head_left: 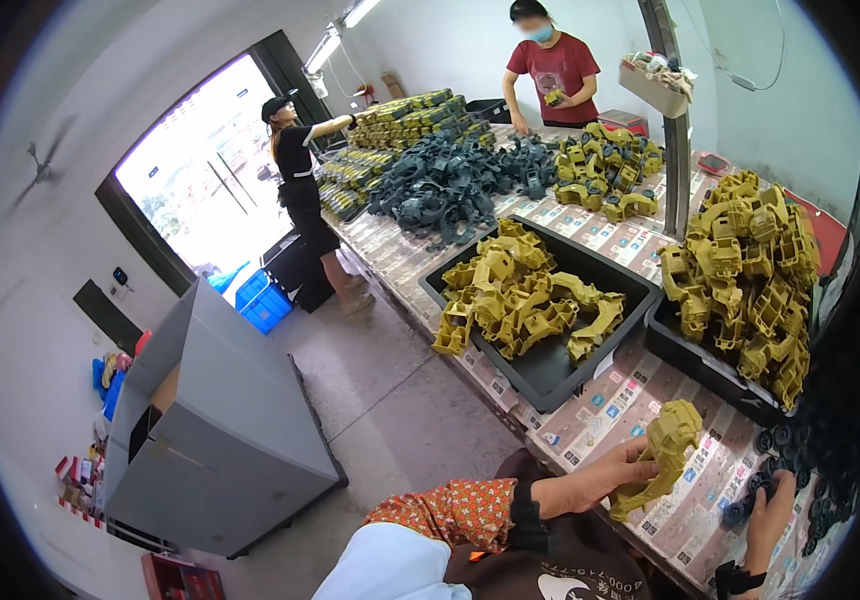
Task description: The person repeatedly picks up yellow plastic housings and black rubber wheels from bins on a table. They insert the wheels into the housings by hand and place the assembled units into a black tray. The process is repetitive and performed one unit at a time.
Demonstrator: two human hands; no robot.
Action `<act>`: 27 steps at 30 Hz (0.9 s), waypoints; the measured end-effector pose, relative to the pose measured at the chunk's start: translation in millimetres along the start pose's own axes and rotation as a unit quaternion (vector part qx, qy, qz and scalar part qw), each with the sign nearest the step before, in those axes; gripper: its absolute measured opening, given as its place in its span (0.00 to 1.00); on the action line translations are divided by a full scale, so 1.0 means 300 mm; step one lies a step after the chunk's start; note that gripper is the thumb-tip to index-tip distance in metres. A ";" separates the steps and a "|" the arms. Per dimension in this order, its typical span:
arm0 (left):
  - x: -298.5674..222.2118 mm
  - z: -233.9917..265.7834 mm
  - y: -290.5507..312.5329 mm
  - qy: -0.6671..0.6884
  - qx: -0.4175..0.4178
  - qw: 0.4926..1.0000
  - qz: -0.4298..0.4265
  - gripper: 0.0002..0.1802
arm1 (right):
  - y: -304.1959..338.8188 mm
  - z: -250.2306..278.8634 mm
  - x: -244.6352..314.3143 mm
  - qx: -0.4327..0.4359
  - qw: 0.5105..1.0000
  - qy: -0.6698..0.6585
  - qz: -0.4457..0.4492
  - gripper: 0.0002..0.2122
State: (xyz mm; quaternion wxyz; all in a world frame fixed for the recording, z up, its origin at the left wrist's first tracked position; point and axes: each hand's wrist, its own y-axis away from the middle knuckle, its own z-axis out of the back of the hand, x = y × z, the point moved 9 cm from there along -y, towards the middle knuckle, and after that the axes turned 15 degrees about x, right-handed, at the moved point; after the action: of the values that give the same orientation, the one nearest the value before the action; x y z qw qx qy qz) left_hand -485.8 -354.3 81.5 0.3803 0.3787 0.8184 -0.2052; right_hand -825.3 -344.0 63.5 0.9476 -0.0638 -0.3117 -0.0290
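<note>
My left hand (618, 470) is closed around a mustard-yellow plastic toy vehicle body (672, 440), raised over the near edge of the table. Low at the right, my right hand (770, 515) has its fingers closed on black toy wheels (737, 514), close to the tabletop. Their exact number between the fingers is hard to see. Beside that hand lies a heap of loose black wheels (822, 510), partly lost in the dark rim of the picture.
A black tray (550, 392) holds several yellow bodies. Another black tray (715, 388) is piled higher. Farther back are heaped dark grey parts (435, 185), more yellow bodies (605, 165) and a metal post (677, 180). Two people stand at the table's far sides. A grey bin (240, 440) stands left.
</note>
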 end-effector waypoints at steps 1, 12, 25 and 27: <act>-0.002 0.001 -0.003 -0.022 -0.001 1.000 -0.011 0.33 | 0.006 0.020 -0.001 -0.011 1.000 -0.012 -0.002 0.19; 0.101 -0.003 0.049 0.076 -0.052 0.995 0.039 0.27 | 0.291 -0.010 0.107 0.081 0.991 0.110 0.007 0.15; 0.177 -0.051 0.004 0.134 -0.086 0.981 0.110 0.38 | 0.228 0.024 0.123 0.117 0.985 -0.101 -0.071 0.18; 0.194 -0.066 0.002 0.141 -0.080 0.983 0.090 0.39 | 0.220 -0.005 0.189 0.162 0.942 -0.285 -0.070 0.19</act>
State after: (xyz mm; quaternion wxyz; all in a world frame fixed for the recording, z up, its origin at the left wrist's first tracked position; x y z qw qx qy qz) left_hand -519.2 -314.7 48.6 0.3070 0.4444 0.8402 -0.0488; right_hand -772.6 -279.8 89.2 0.8124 0.1066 -0.5727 -0.0249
